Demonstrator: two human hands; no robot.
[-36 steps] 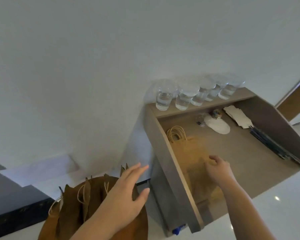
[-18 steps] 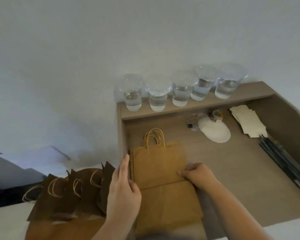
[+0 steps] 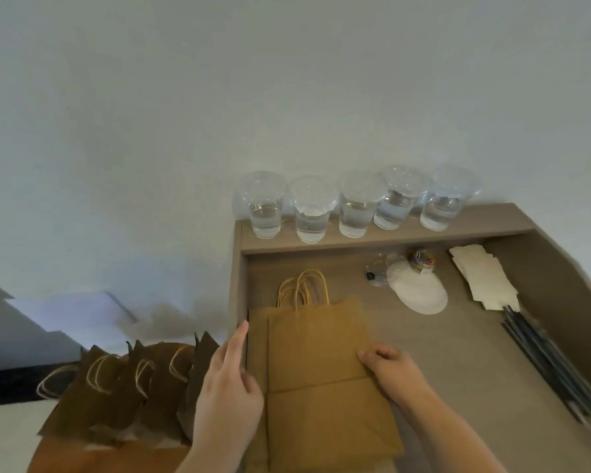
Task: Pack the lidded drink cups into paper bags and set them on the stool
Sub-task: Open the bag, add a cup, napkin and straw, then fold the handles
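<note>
No text, label, brand, number or sign can be read in this view. The flat paper bag (image 3: 316, 349) on the desk has a plain brown face, and the lidded cups (image 3: 355, 206) on the shelf are clear and carry no print.

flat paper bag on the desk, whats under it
The flat paper bag lies on another folded bag whose edge shows at its left, on the desk. How many more lie beneath is hidden.
</note>
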